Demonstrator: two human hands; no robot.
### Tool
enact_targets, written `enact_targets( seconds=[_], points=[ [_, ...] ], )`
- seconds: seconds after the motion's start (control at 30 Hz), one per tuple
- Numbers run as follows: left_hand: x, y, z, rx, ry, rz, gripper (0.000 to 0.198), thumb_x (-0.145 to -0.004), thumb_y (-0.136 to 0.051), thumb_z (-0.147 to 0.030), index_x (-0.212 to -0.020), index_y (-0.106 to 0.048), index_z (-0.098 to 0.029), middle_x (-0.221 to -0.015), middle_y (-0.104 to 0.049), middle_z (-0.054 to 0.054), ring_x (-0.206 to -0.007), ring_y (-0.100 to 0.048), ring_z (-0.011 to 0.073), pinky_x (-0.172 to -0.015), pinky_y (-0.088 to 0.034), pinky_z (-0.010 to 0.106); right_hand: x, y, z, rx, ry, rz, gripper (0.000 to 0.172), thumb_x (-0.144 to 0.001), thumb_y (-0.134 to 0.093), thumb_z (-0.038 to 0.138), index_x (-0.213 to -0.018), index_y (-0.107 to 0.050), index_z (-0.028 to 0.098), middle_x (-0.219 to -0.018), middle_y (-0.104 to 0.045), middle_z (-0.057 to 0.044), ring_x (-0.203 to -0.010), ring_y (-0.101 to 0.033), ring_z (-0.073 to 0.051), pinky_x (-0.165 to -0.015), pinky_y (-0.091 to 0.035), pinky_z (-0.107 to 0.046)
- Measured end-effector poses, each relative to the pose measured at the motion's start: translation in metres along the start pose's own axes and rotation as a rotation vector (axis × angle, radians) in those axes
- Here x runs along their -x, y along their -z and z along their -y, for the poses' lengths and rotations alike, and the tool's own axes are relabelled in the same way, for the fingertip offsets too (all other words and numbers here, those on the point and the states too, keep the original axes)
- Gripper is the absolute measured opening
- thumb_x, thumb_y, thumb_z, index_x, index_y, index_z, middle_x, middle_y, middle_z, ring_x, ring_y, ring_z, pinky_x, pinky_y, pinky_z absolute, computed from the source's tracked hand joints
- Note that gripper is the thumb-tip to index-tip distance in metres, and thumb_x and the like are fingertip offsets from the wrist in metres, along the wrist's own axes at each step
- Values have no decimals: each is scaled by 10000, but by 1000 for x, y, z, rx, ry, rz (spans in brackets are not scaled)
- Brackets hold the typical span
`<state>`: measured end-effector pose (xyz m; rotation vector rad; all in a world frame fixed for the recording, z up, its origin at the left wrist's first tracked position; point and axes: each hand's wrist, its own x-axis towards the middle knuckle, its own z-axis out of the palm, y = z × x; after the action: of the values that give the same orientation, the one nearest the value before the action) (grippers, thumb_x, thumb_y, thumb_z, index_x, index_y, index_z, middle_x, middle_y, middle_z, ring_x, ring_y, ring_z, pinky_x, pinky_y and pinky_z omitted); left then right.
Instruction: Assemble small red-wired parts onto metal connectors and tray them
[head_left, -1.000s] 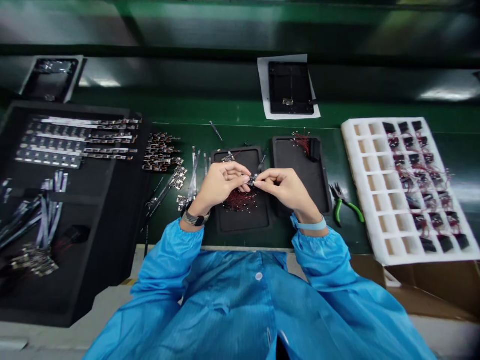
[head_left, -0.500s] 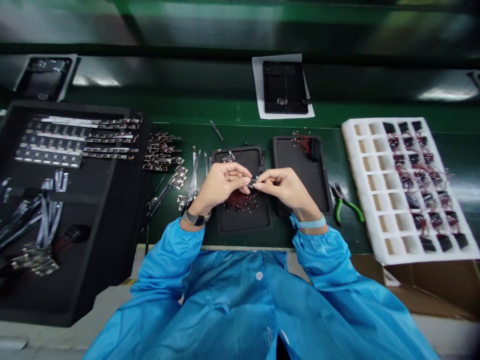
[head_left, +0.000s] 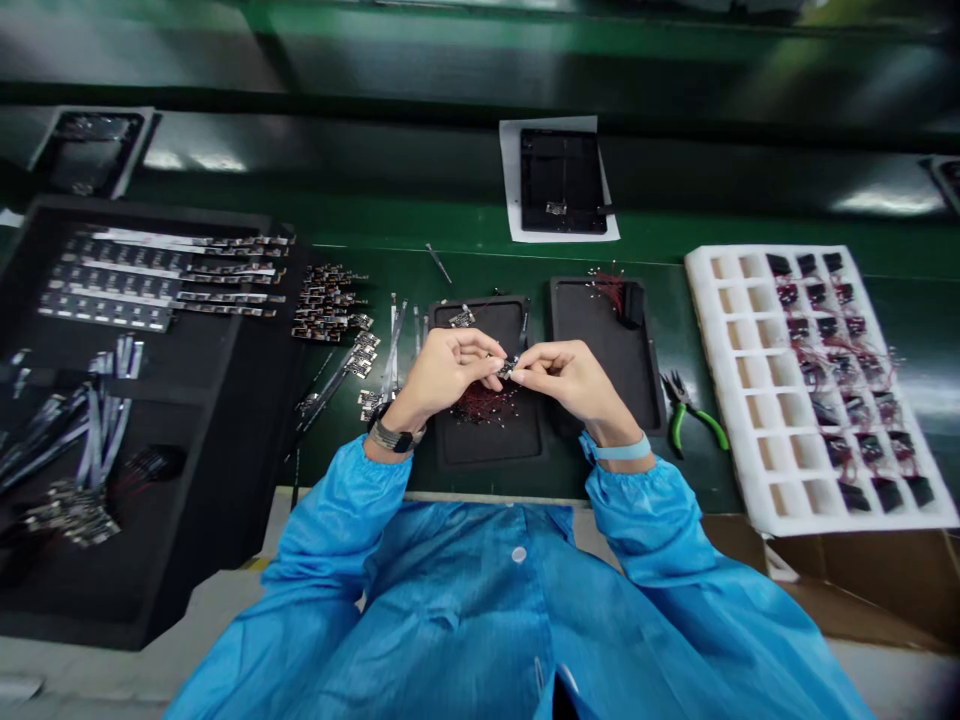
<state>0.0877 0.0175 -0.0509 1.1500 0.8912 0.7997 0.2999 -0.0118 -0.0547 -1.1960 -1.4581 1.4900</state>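
Note:
A small circuit board is pinched between my two hands over a black tray. My left hand grips its left side with thumb and fingers. On the other side, the thumb and fingertips of my right hand close on the board's right edge; fine detail there is too small to make out. Beneath the hands a heap of red wires lies in the tray, partly hidden by my left hand. Another circuit board rests near the tray's top left.
To the right are a second black tray with a wired black part, green-handled pliers and a white foam tray of wired parts. Ribbon-cable boards and a large black foam tray lie left. A tablet-like panel sits behind.
Both hands stay closed on the circuit board in nearly the same pose, with slight fingertip movement. The view has shifted a little.

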Motion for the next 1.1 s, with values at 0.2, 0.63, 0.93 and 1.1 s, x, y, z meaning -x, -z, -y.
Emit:
enact_targets(
  seconds=[0.2,0.63,0.93,1.1],
  points=[
    [7,4,-13,23,-150,-54,216,-845,-832,-294,-946,-737,-129,-709,-768,57,-646,-781,201,-631,-648,282,-1,5,3,-8,111,-109,254,-902,-788,433,-982,-781,192,-868,-734,-44,-794,-651,-180,-721,-483,-313],
    [7,40,-20,96,-448,-328,246,-844,-862,-335,-938,-714,-162,-777,-733,7,-672,-776,170,-588,-643,248,-7,-45,-7,851,113,-92,176,-938,-783,372,-911,-759,200,-738,-642,-18,-810,-546,-216,-796,-300,-370],
    [7,38,-17,69,-417,-319,252,-855,-846,-318,-1014,-726,-163,-816,-739,25,-675,-769,167,-587,-627,246,-7,-46,-9,474,208,-211,92,-962,-716,275,-911,-765,216,-864,-756,-46,-840,-630,-222,-777,-445,-373],
    [6,38,-17,89,-401,-345,287,-821,-868,-281,-1030,-712,-162,-790,-734,25,-673,-753,154,-575,-588,223,-6,-41,-4,-32,69,-205,246,-933,-756,442,-958,-708,203,-1007,-821,-85,-949,-766,-238,-865,-568,-377]
  ],
)
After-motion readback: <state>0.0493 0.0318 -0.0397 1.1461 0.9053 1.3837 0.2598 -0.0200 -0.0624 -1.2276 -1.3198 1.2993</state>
